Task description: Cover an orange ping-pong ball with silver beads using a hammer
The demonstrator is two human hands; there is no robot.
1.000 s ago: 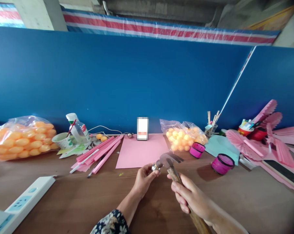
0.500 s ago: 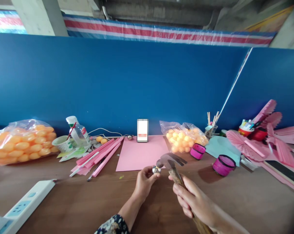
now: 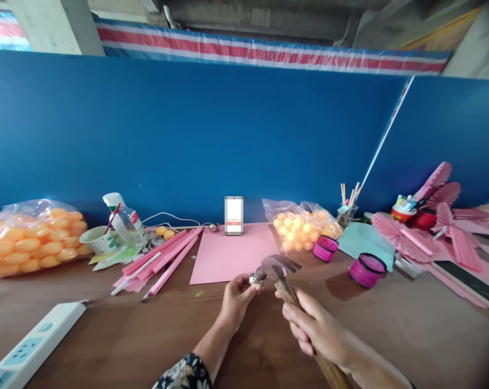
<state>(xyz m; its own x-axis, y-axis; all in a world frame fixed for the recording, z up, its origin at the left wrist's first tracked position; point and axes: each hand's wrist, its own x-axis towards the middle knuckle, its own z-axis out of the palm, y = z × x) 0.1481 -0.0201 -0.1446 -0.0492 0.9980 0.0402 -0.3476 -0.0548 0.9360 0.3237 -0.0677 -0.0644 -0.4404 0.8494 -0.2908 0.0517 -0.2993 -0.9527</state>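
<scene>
My left hand [image 3: 237, 300] is closed, thumb and fingers pinching a small shiny silver bell [image 3: 255, 279] just in front of the pink sheet [image 3: 228, 259]. In my right hand [image 3: 309, 324] is the wooden handle of a claw hammer [image 3: 280, 270]. The hammer's striking face is close against the right side of the bell; I cannot tell whether they touch. Its claw points to the right. Another round metal bell-like piece [image 3: 214, 227] lies by the sheet's far left corner.
Bags of orange balls stand at left [image 3: 29, 240] and behind the hammer [image 3: 295, 229]. Pink paper strips [image 3: 163, 259], a plastic bottle [image 3: 125, 219] and a paper cup [image 3: 97, 240] are left. Magenta bands [image 3: 368, 270] and folded pink fans [image 3: 406, 237] sit right. A power strip [image 3: 42, 337] lies front left.
The camera view has shifted slightly, so everything appears a little further left. My hands keep the same holds, with the hammer head still beside the bell.
</scene>
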